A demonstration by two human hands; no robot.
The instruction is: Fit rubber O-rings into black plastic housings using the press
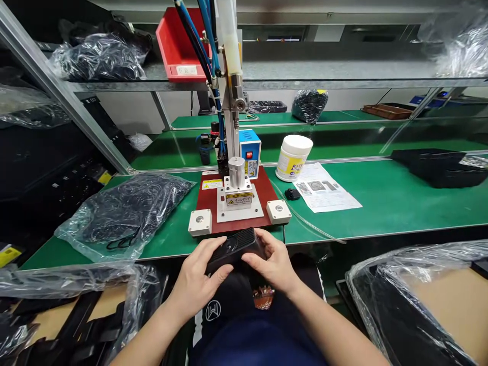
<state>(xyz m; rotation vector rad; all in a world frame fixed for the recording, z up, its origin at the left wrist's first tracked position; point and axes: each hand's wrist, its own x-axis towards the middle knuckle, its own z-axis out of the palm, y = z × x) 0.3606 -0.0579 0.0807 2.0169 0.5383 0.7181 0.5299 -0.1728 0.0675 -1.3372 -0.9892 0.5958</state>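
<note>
Black and ribbed, the box (238, 248) was in front of the press (237, 175), left fingers (221, 275) and right fingers (255, 261), half curled, gripping its ends. Right of the press stood a tub (293, 157).

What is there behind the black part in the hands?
Behind the black part stands a press on a reddish base, with a white box at each front corner. The part hides some of the green table.

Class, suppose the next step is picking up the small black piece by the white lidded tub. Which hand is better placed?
Probably the right hand: it is nearer the small black piece than the left hand. Both hold the black slotted housing, so the right would need to let go first.
</note>
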